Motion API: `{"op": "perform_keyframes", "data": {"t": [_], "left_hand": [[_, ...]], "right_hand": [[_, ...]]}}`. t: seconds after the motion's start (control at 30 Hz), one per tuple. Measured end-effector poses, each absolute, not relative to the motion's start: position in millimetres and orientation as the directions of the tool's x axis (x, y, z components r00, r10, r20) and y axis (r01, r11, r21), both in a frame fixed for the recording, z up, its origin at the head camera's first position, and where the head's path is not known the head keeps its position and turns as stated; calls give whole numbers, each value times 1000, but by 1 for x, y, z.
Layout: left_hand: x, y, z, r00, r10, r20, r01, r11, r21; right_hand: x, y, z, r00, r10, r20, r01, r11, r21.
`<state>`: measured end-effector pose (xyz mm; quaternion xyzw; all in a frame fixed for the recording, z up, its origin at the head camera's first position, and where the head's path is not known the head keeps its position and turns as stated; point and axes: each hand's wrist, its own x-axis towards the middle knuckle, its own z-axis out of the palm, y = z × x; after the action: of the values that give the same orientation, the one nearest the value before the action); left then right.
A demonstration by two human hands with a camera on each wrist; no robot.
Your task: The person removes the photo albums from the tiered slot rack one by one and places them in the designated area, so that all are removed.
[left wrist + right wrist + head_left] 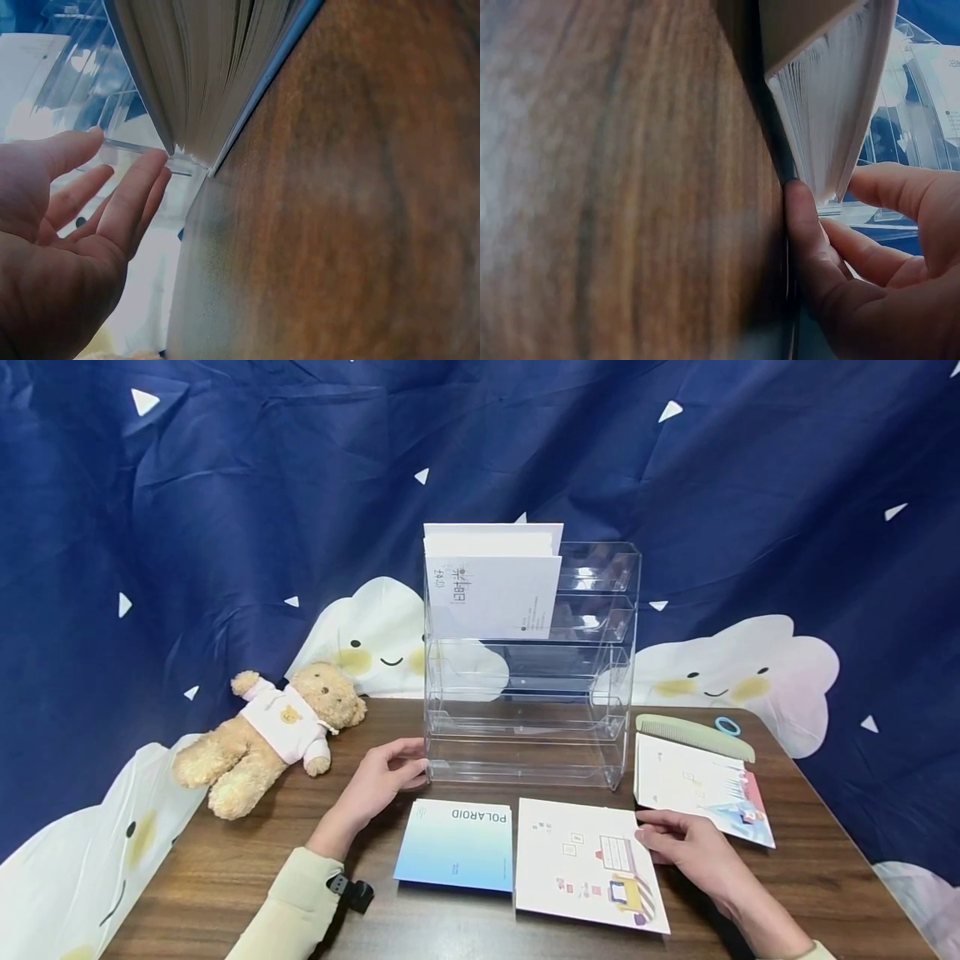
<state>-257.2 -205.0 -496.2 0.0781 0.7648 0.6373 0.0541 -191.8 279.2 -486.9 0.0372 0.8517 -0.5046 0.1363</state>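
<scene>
My right hand pinches the right edge of a white photo album with small coloured drawings on its cover. In the right wrist view, the thumb and fingers sit on opposite sides of its thick, splayed pages. Beside it on the table lies a blue-to-white photo album marked POLAROID. My left hand is at the lower left corner of a clear tiered rack, its fingers relaxed and holding nothing. Whether its fingertips touch the rack is hard to tell. White albums stand in the rack's upper tiers.
A teddy bear in a white top lies at the left. On the right are more illustrated albums, a pale green comb and a small blue ring. A dark blue curtain hangs behind the wooden table.
</scene>
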Motion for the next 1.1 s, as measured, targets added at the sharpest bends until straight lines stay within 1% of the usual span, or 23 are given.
{"op": "perform_keyframes", "data": {"t": [1.1], "left_hand": [[-257,-205,-497,-982,187,9,39,159,987]], "right_hand": [[-189,278,-486,-957,-59,-284,224,471,-853]]}}
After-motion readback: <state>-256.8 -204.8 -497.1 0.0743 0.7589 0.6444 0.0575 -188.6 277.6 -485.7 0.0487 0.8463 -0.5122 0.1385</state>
